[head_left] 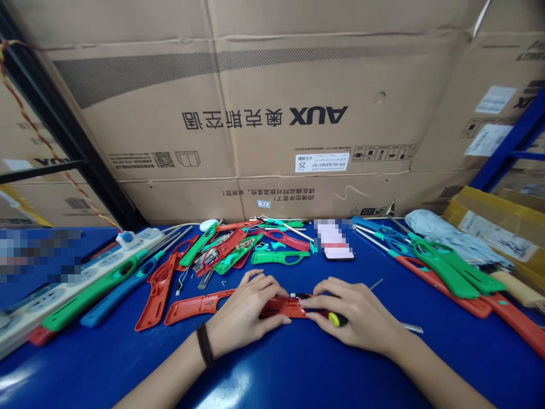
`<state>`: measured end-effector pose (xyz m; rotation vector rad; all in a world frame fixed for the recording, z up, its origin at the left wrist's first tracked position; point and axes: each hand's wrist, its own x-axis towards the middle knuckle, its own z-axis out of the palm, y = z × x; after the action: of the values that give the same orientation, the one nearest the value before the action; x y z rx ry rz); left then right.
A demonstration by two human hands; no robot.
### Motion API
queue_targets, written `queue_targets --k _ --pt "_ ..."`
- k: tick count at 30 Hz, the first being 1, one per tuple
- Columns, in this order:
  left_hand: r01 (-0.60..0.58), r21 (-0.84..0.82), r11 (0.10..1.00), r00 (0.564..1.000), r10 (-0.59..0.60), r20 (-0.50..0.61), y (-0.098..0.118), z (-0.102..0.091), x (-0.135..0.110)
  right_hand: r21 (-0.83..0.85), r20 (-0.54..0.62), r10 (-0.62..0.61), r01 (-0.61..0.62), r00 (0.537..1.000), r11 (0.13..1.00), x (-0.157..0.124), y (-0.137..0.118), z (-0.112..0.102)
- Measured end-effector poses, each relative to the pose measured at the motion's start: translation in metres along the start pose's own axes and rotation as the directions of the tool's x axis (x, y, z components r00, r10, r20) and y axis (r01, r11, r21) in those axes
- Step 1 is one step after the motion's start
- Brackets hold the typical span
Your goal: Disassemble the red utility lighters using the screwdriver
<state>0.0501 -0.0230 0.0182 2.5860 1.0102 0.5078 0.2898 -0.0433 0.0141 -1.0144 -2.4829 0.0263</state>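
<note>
A red lighter casing half [292, 307] lies low over the blue table in front of me, its hollow inner side showing. My left hand [255, 307] grips its left part, thumb along the near edge. The fingertips of my right hand [353, 312] pinch its right end, beside a small white and black part [298, 295]. A yellow and black tool end [338, 319], perhaps a screwdriver handle, shows under my right hand; how it is held is hidden. Another red casing half [193, 307] lies left of my left hand, its right end hidden behind the fingers.
Behind my hands is a pile of red and green casing pieces [230, 250]. A phone [336, 241] lies behind my right hand. Long-necked lighters lie on a power strip [106, 264] at left; green lighters [457, 270] lie at right. A cardboard wall [255, 74] stands behind.
</note>
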Motion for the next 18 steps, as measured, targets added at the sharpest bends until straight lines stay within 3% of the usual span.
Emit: queue_targets --k 3,5,8,18 --pt "0.005 -0.010 1.000 1.000 -0.005 -0.020 -0.001 0.001 -0.001 0.062 0.021 0.155 -0.156 0.988 0.986 0.001 -0.001 -0.002" --pt "-0.003 -0.015 1.000 0.999 0.002 -0.033 -0.001 0.002 -0.001 0.080 0.071 0.196 -0.201 0.978 0.976 0.004 -0.001 0.000" --pt "-0.020 -0.011 1.000 0.999 0.020 -0.040 -0.001 0.003 -0.002 0.113 0.111 0.204 -0.216 0.973 0.970 0.010 -0.001 0.004" --pt "-0.007 -0.007 1.000 0.999 0.007 -0.041 0.001 0.004 -0.001 0.158 0.071 0.200 -0.209 0.977 0.965 0.012 0.005 -0.002"
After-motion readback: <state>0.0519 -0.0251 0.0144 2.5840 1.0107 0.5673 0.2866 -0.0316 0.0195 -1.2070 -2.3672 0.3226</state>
